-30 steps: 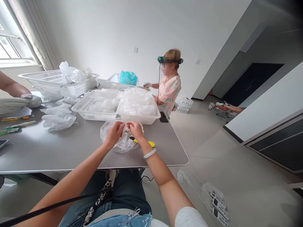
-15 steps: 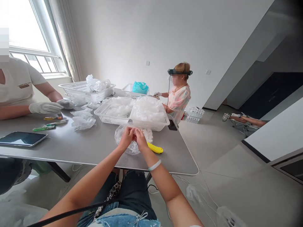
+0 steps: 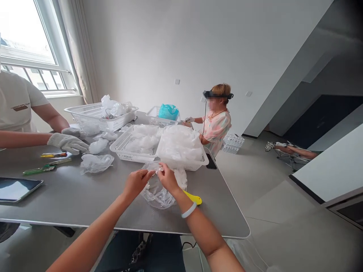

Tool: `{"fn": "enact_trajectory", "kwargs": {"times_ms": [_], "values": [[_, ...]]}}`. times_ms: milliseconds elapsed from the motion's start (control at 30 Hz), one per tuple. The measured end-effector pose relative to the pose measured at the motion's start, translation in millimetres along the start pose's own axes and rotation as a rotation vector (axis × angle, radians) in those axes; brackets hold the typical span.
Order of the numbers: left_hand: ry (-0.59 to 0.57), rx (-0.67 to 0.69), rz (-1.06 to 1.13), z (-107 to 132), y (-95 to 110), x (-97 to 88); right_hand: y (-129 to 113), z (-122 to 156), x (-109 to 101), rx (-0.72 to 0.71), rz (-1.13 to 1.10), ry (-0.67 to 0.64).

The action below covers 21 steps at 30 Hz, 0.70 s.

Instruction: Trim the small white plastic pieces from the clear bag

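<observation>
My left hand (image 3: 137,182) and my right hand (image 3: 168,179) meet above a clear plastic bag (image 3: 160,200) near the table's front edge. Fingertips of both hands are pinched on small white bits (image 3: 157,172), too small to name. More white pieces (image 3: 181,179) lie in or under the bag, right of my right hand. Beside my right wrist a yellow ridged handle (image 3: 195,198) rests on the table, its other end hidden behind my forearm.
White baskets (image 3: 133,156) of plastic bags stand just beyond my hands. At left, a co-worker's gloved hand (image 3: 68,143) is near crumpled bags (image 3: 96,163), cutter knives (image 3: 39,170) and a tablet (image 3: 18,189). Another person (image 3: 217,124) sits beyond the right end, near a phone (image 3: 211,161).
My hands have drawn slightly apart, with white bits now showing between the fingertips. The co-worker's gloved hand at left has moved right toward the crumpled bags. My view has shifted.
</observation>
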<state>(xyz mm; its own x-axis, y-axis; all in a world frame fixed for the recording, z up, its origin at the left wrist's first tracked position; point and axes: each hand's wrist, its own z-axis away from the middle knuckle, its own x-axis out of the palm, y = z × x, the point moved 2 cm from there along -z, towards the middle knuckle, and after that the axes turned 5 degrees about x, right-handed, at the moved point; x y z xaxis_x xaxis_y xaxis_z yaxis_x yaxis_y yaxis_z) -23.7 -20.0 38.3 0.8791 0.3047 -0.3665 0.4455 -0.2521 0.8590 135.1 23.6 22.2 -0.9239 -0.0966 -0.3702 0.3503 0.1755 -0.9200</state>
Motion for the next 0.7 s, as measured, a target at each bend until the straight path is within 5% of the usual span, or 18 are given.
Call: {"fn": "enact_trajectory", "kwargs": {"times_ms": [100, 200, 367, 533, 700], "values": [[-0.044, 0.159, -0.330, -47.7, -3.7, -29.3, -21.8, -26.8, -1.9, -0.066, 0.068, -0.028], [-0.101, 0.149, -0.563, -114.8, -14.1, -44.3, -41.7, -63.6, 0.2, -0.088, 0.078, -0.029], [-0.209, 0.097, -0.644, -211.2, -38.8, -23.8, -60.9, -120.3, 5.3, -0.104, 0.055, -0.018], [-0.296, 0.033, -0.664, -250.2, -66.1, 2.0, -56.5, -144.1, -0.1, -0.110, -0.043, 0.008], [-0.246, -0.018, -0.627, -260.7, -77.1, -13.2, -48.7, -150.9, -7.3, -0.075, -0.228, -0.036]]}}
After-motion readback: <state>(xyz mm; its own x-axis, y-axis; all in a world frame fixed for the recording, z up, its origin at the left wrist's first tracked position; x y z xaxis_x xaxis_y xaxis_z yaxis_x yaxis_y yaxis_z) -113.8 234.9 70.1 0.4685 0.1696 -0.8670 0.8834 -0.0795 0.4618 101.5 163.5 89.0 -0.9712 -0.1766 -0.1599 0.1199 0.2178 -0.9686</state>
